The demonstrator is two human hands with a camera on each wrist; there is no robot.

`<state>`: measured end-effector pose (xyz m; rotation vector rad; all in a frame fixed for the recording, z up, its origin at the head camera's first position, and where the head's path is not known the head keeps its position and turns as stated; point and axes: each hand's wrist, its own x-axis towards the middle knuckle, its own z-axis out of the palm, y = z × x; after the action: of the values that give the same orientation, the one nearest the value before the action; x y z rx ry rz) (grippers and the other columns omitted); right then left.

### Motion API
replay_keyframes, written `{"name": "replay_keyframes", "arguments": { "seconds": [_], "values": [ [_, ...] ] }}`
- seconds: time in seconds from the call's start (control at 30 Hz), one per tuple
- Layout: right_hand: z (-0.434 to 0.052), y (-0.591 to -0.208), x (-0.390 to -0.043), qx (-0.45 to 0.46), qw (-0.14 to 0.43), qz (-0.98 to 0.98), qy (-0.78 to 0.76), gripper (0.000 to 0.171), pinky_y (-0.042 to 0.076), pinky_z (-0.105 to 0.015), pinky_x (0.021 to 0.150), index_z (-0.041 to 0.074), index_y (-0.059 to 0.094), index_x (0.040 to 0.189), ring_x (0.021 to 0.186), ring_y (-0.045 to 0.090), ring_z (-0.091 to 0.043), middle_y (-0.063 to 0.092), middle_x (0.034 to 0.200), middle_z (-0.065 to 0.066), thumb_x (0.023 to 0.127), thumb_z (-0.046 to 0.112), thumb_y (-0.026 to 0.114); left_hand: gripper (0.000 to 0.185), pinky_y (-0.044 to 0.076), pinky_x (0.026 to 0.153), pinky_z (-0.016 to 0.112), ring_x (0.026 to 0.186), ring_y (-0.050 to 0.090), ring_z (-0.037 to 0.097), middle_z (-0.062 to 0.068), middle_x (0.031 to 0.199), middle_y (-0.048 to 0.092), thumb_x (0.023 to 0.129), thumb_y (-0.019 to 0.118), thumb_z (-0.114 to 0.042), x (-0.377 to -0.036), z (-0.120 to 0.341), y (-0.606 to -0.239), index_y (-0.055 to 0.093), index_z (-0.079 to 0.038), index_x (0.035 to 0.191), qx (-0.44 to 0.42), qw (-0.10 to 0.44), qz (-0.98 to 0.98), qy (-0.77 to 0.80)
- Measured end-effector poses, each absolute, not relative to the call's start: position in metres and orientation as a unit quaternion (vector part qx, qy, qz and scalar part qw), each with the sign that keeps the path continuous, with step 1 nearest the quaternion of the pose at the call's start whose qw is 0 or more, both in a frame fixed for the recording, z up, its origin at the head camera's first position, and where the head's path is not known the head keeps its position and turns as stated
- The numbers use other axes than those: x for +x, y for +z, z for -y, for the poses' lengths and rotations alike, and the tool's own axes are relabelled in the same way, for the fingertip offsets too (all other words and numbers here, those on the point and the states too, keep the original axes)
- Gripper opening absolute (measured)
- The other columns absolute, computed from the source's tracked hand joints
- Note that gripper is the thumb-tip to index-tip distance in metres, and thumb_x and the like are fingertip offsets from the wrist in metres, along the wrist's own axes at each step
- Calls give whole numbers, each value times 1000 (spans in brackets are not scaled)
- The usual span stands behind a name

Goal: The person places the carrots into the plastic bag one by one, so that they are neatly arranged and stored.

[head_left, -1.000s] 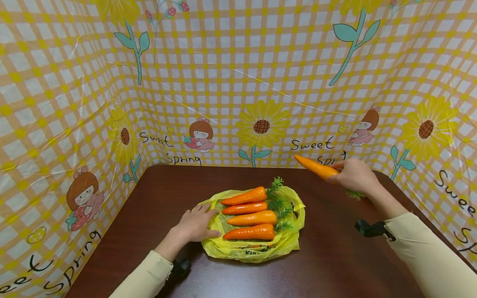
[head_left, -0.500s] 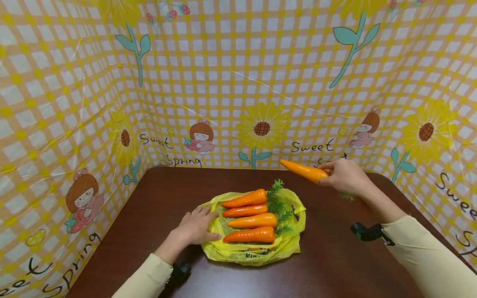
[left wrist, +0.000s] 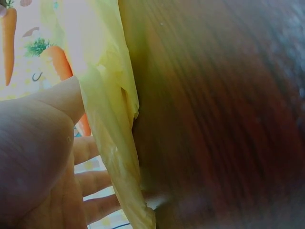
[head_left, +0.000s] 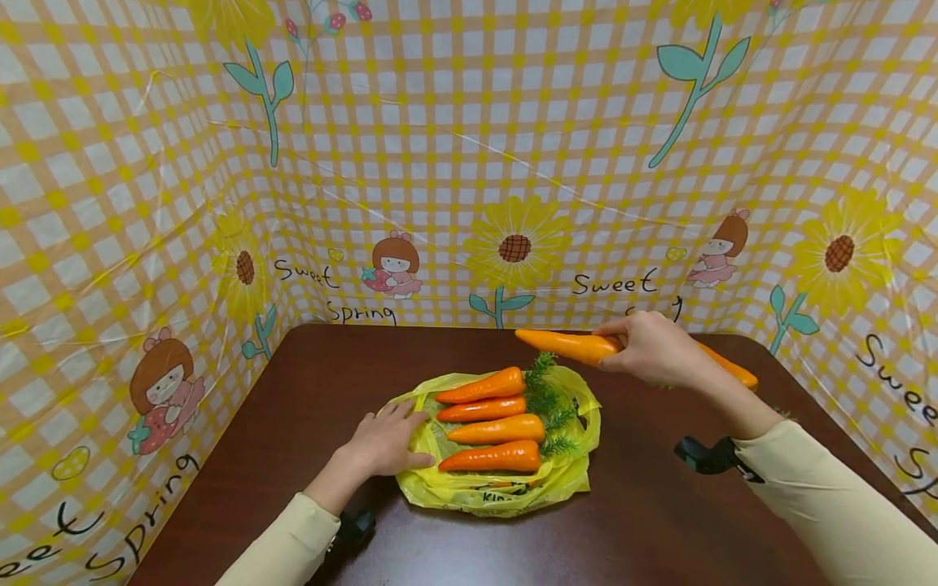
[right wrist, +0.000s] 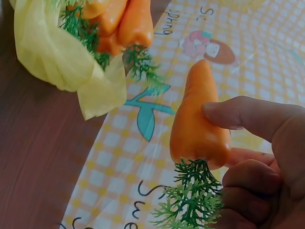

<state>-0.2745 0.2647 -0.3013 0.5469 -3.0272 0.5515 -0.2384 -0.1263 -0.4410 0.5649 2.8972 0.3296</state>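
My right fingers (head_left: 623, 330) pinch a carrot (head_left: 564, 345), now moved closer, just above the bag (head_left: 506, 488) on the desk (head_left: 308, 391). Left hand (head_left: 384, 443) stays flat, fingers spread, holding the bag down.

A plastic bag (head_left: 498, 488) lies flat near the middle of the surface (head_left: 293, 423), and everything else is placed from it. Four carrots (head_left: 493, 419) lie side by side on the bag, one behind another, tips toward its left and leafy tops (head_left: 550, 403) toward its right. The left hand (head_left: 384, 443) rests on the bag's left edge. The right hand (head_left: 652, 348) hangs above the surface behind and to the right of the bag, with a fifth carrot (head_left: 564, 345) in its grip, tip pointing left over the bag's far right corner. Another carrot (head_left: 721, 366) lies on the surface further right, partly hidden behind that hand. A patterned backdrop (head_left: 469, 163) stands behind and to both sides of the bag.
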Motion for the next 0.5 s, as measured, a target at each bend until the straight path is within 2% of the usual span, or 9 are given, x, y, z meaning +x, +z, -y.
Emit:
{"name": "replay_keyframes", "arguments": {
  "seconds": [0.17, 0.33, 0.5],
  "values": [
    [-252, -301, -272, 202, 2, 967, 156, 48, 40, -30, 56, 2, 69, 126, 57, 51, -15, 68, 77, -1, 84, 22, 79, 73, 33, 109, 67, 147, 33, 39, 15, 160, 36, 88, 72, -54, -239, 126, -442, 51, -17, 147, 188, 88, -972, 107],
    [-239, -304, -270, 221, -11, 965, 143, 46, 39, -30, 58, 2, 69, 126, 56, 48, -14, 63, 68, 2, 84, 20, 78, 73, 34, 108, 66, 147, 35, 38, 15, 160, 36, 88, 71, -55, -240, 127, -443, 51, -17, 148, 192, 85, -973, 100],
    [-226, -311, -269, 234, -29, 962, 139, 47, 37, -29, 54, 3, 69, 128, 52, 48, -13, 69, 78, 1, 84, 19, 77, 73, 35, 108, 66, 147, 34, 39, 16, 160, 36, 89, 70, -54, -242, 127, -443, 51, -17, 148, 195, 87, -972, 96]
  ]
}}
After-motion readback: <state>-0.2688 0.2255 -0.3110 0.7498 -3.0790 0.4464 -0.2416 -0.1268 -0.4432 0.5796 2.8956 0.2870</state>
